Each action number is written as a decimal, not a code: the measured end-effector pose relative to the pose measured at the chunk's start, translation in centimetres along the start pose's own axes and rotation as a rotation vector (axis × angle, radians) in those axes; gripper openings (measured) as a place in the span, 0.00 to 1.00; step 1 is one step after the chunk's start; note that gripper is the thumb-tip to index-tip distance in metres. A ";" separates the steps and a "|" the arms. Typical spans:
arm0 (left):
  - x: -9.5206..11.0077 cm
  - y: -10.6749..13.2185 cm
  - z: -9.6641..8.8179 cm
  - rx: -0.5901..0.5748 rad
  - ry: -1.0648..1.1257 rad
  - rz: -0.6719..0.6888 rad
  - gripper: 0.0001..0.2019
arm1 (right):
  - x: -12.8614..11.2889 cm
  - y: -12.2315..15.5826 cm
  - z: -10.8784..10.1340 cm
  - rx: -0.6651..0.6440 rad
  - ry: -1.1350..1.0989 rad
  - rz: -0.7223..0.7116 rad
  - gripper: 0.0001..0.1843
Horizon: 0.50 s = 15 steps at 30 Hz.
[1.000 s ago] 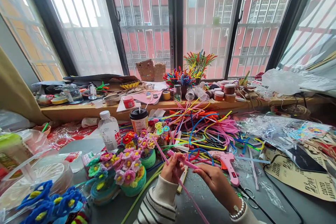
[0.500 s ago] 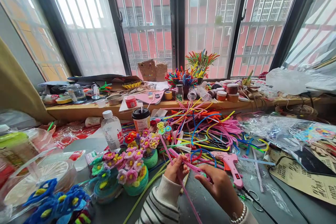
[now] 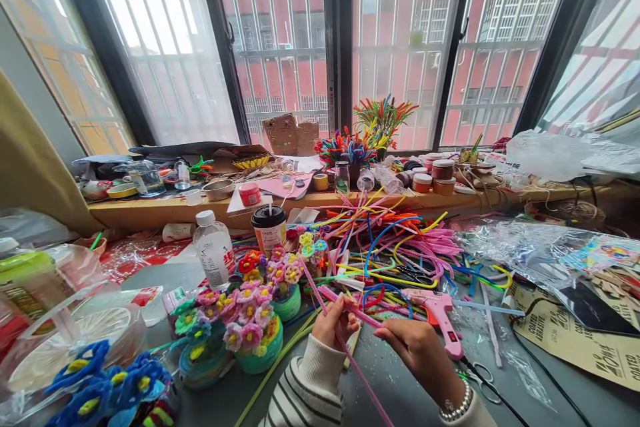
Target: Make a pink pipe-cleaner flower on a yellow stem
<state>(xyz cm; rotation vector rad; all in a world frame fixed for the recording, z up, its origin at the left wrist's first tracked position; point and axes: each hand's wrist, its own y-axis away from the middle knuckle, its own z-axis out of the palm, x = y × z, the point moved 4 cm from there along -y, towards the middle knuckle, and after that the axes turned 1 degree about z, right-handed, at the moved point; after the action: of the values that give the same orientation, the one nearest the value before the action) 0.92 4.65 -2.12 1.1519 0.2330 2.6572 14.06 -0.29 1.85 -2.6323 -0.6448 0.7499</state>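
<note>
Pink pipe cleaners [image 3: 361, 373] cross between my hands above the grey table. My left hand [image 3: 330, 325] is closed around them where they cross, and one long strand runs from the upper left down toward the bottom edge. My right hand [image 3: 420, 350], with a beaded bracelet at the wrist, pinches the right end of a thicker pink length. To the left of my hands stand pots of pipe-cleaner flowers [image 3: 253, 320] in pink, yellow and teal. A pink glue gun [image 3: 443, 320] lies just beyond my right hand.
Behind my hands spreads a heap of loose coloured pipe cleaners [image 3: 425, 240]. A water bottle [image 3: 213, 250] and a lidded cup [image 3: 269, 230] stand left of it. Scissors [image 3: 483, 380] lie at the right near the glue gun's cord. Blue flowers [image 3: 115, 387] fill the front left.
My right hand has turned slightly and shifted a little along the pink pipe cleaner, its fingers now closer together. The left hand stays nearly in place, and the long strand has tilted slightly.
</note>
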 end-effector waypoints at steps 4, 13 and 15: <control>0.4 -0.2 0.0 0.002 -0.097 0.048 0.18 | 0.4 -0.1 -0.2 0.027 -0.173 0.080 0.18; 0.4 0.4 0.3 -0.047 -0.209 0.029 0.18 | 2.0 0.0 -0.6 0.302 -0.920 0.478 0.15; 0.2 0.5 0.5 -0.087 -0.221 0.020 0.17 | 2.2 0.0 -0.5 0.325 -1.164 0.522 0.16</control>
<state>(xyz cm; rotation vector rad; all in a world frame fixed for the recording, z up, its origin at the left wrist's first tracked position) 1.02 4.22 -1.50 1.4106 0.0657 2.5022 15.97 0.72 1.32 -1.8465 -0.0121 2.3328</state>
